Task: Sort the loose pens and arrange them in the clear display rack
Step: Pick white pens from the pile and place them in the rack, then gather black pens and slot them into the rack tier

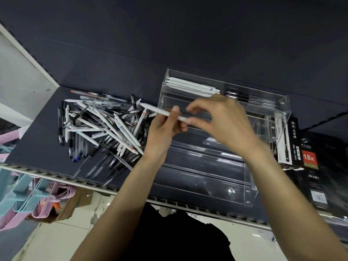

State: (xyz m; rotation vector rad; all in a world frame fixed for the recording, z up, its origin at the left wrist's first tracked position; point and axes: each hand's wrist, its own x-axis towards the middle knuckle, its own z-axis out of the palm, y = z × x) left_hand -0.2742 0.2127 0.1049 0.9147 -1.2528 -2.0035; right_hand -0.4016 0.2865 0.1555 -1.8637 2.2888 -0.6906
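A heap of loose pens (101, 127), white, black and clear ones, lies on the dark shelf at left. To its right stands the clear display rack (235, 166) with stepped tiers. Its top tier holds a few white pens (192, 85) on the left and black pens (252, 97) on the right. My left hand (163, 129) grips a white pen (156, 109) held level in front of the rack, tip pointing left. My right hand (222, 119) pinches the same pen's right end with thumb and forefinger, other fingers spread.
A black gel-pen box (290, 144) and a box marked 18K (310, 159) stand right of the rack. Pink and blue hangers (24, 196) hang below the shelf edge at lower left. A white upright panel (22, 72) bounds the shelf on the left.
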